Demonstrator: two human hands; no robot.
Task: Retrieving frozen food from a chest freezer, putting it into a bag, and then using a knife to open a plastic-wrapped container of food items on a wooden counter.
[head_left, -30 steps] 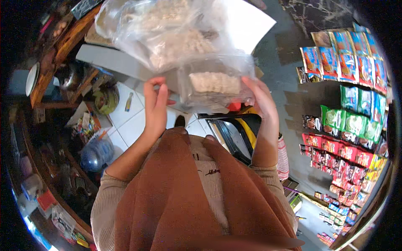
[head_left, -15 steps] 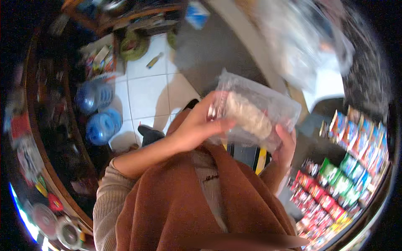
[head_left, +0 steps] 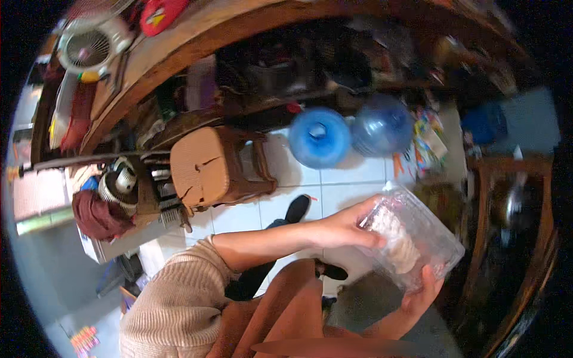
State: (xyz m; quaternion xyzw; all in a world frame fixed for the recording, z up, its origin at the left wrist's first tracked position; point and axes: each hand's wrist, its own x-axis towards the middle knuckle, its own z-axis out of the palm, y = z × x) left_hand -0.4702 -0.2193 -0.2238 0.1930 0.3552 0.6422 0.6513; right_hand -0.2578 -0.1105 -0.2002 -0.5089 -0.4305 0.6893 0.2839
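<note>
Both my hands hold a clear plastic box [head_left: 439, 235] on the right side of the view. Inside it lies a pale, lumpy roll-shaped item [head_left: 395, 241] whose kind I cannot make out. My left hand [head_left: 352, 228] grips the box's left edge, thumb laid over the front and fingers partly hidden behind. Lower down, my right hand [head_left: 425, 293] is closed on the near edge, with its thumb on the plastic. The box is tilted.
A brown stool [head_left: 200, 167] with a cracked seat stands left of two blue water jugs [head_left: 319, 138] [head_left: 382, 128] on white floor tiles. A long wooden shelf [head_left: 250, 30] curves along the far side. A white fan [head_left: 89, 48] is at upper left, and a dark wooden cabinet [head_left: 507, 161] at right.
My view has turned left, bringing the stool and cabinet in and leaving the hanging sachets and plastic bags outside. The box stays in both hands and sits lower and farther right.
</note>
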